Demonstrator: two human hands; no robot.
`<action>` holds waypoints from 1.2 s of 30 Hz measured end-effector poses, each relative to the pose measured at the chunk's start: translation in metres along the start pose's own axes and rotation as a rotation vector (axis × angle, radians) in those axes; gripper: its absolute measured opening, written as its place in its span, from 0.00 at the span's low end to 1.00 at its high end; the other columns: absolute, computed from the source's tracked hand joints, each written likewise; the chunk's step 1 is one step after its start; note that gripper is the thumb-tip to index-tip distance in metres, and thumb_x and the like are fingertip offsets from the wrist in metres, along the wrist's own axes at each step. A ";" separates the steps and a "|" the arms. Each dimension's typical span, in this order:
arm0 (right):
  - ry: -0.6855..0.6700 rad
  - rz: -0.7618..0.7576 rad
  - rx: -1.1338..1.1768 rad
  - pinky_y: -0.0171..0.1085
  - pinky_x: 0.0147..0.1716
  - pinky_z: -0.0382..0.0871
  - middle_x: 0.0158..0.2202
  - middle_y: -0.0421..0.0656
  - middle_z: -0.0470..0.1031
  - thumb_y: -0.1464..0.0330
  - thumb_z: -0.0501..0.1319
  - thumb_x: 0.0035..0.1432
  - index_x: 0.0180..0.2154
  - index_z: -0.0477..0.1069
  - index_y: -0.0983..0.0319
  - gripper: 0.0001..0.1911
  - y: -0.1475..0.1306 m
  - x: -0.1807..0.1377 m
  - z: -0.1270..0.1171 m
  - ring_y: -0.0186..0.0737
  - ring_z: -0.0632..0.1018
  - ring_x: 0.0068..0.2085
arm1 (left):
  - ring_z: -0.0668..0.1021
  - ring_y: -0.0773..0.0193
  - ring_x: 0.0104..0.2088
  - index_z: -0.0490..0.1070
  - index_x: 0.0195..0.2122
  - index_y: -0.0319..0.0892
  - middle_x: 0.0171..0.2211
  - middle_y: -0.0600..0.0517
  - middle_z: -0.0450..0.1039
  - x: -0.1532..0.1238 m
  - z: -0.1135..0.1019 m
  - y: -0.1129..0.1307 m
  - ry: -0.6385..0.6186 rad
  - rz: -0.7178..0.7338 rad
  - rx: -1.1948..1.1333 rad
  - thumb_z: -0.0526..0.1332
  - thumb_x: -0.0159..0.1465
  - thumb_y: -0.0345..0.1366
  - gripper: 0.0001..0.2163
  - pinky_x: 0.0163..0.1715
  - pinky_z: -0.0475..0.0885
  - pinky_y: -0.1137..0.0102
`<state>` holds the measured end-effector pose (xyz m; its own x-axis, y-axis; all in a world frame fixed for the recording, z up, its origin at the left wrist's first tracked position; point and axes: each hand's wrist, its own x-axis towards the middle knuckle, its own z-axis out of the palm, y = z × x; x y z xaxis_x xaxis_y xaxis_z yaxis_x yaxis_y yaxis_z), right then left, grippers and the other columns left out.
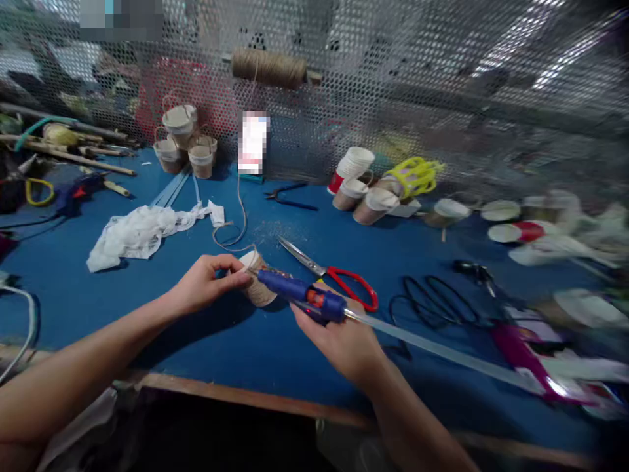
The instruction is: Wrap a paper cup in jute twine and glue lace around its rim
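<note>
My left hand (209,282) pinches the rim of a small paper cup (261,294) wrapped in brown twine. A loose strand of twine (242,216) runs from the cup up toward a twine spool (268,67) mounted on the mesh. Wrapped round the grip of a blue hot glue gun (299,290) is my right hand (346,337). The gun's nozzle is at the cup's side, close to my left fingertips; whether it touches, I cannot tell. A long clear glue stick (442,351) sticks out of the gun's back.
Red-handled scissors (351,288) lie just beyond the glue gun, with pliers (292,196) farther back. White fabric (135,236) is bunched at left. Twine-wrapped cups (201,162) stand behind it, and more cups (376,205) at right near a black cord (432,301).
</note>
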<state>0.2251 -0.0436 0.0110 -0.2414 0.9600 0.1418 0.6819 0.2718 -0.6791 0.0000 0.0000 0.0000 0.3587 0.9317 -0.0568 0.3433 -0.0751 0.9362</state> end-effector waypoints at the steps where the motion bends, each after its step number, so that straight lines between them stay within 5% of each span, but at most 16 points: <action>1: 0.017 -0.001 -0.005 0.37 0.30 0.69 0.26 0.41 0.74 0.66 0.56 0.53 0.31 0.68 0.60 0.05 -0.001 0.001 0.000 0.40 0.76 0.27 | 0.67 0.66 0.28 0.71 0.27 0.37 0.24 0.53 0.68 0.001 0.000 0.000 0.002 0.003 0.004 0.59 0.55 0.43 0.13 0.31 0.60 0.70; 15: 0.058 -0.019 -0.046 0.34 0.21 0.64 0.20 0.39 0.69 0.69 0.56 0.52 0.28 0.67 0.60 0.03 -0.009 0.003 -0.005 0.35 0.70 0.21 | 0.69 0.66 0.28 0.71 0.26 0.38 0.25 0.52 0.70 0.001 -0.001 0.004 0.007 0.048 0.057 0.59 0.56 0.40 0.10 0.32 0.62 0.70; 36: 0.049 0.005 -0.051 0.35 0.22 0.65 0.21 0.40 0.70 0.69 0.55 0.53 0.28 0.68 0.61 0.05 -0.009 0.004 -0.006 0.37 0.71 0.22 | 0.70 0.65 0.30 0.71 0.26 0.38 0.27 0.52 0.71 0.001 -0.001 0.000 0.013 0.096 0.089 0.58 0.57 0.40 0.10 0.32 0.63 0.70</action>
<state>0.2221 -0.0421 0.0216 -0.2044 0.9631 0.1749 0.7176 0.2690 -0.6424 -0.0006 0.0018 -0.0001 0.3828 0.9231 0.0369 0.3838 -0.1953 0.9025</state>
